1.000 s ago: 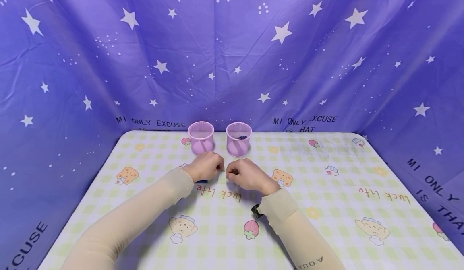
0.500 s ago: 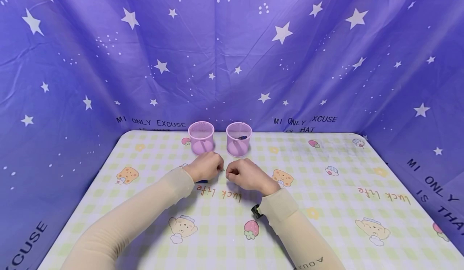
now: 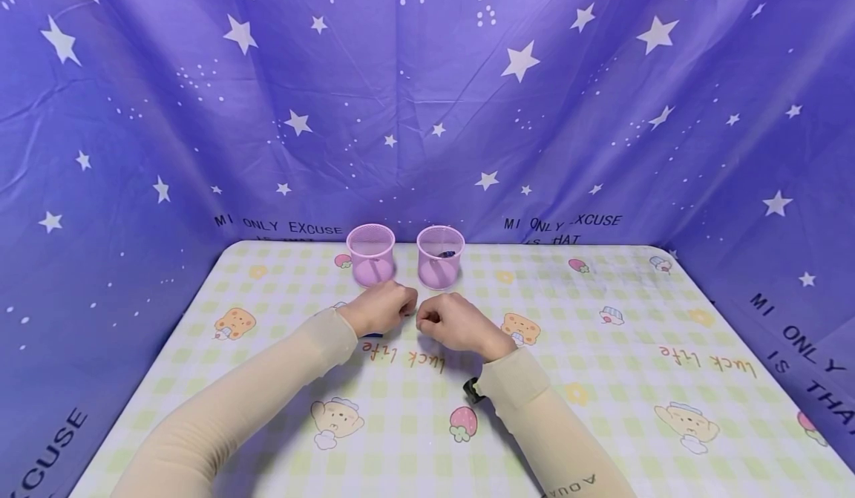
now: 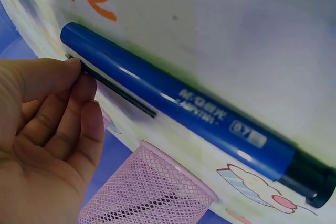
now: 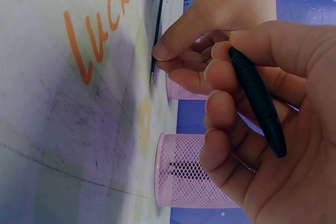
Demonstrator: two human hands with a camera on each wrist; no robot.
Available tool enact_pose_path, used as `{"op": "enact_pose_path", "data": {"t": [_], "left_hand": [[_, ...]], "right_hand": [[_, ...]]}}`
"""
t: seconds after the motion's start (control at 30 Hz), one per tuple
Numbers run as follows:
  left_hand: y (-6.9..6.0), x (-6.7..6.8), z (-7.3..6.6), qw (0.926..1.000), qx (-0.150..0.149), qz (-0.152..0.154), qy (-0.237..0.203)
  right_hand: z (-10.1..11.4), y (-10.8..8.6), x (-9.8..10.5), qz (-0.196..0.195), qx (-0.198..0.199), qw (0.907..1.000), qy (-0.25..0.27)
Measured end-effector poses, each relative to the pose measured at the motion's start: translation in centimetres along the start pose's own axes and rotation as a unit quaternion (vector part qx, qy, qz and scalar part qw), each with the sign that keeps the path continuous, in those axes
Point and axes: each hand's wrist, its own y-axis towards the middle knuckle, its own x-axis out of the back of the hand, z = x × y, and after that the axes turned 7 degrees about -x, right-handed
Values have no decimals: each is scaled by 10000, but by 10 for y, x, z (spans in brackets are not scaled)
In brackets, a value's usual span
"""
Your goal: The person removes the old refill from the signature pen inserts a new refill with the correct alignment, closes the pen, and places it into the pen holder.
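Thumb and finger of my left hand (image 3: 382, 309) (image 4: 52, 124) pinch a thin dark refill (image 4: 121, 92) (image 5: 156, 35), whose metal tip shows in the right wrist view. Beside it lies a blue tube (image 4: 173, 98) with a dark cap, marked 0.7; only a sliver of it shows under the left hand in the head view. My right hand (image 3: 461, 323) (image 5: 294, 93), close on the right, holds a short dark tapered barrel (image 5: 260, 103) between thumb and curled fingers. The two hands are near each other above the cloth.
Two pink mesh cups stand behind the hands: the left cup (image 3: 371, 264) and the right cup (image 3: 439, 269), which has small dark items inside. A checked cloth (image 3: 267, 379) covers the table. A purple star-patterned curtain (image 3: 401, 60) surrounds its back and sides.
My left hand has shifted slightly to the right, toward the right hand. The right hand and the cups have stayed in place.
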Motion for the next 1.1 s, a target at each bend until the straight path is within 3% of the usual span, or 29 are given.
{"op": "enact_pose_path", "data": {"t": [0.3, 0.5, 0.67, 0.93, 1.1], "left_hand": [[0, 0, 0, 9998, -175, 38, -7], [0, 4, 1, 9999, -112, 80, -31], [1, 15, 4, 9999, 106, -34, 3], [3, 40, 9, 9979, 419, -460, 162], [5, 58, 14, 9895, 669, -1249, 275]], "right_hand": [[0, 0, 0, -3, -4, 10000, 3], [1, -1, 0, 25, -31, 10000, 26], [2, -1, 1, 16, 16, 10000, 9], [2, -1, 1, 45, -19, 10000, -41], [2, -1, 1, 47, -31, 10000, -46]]}}
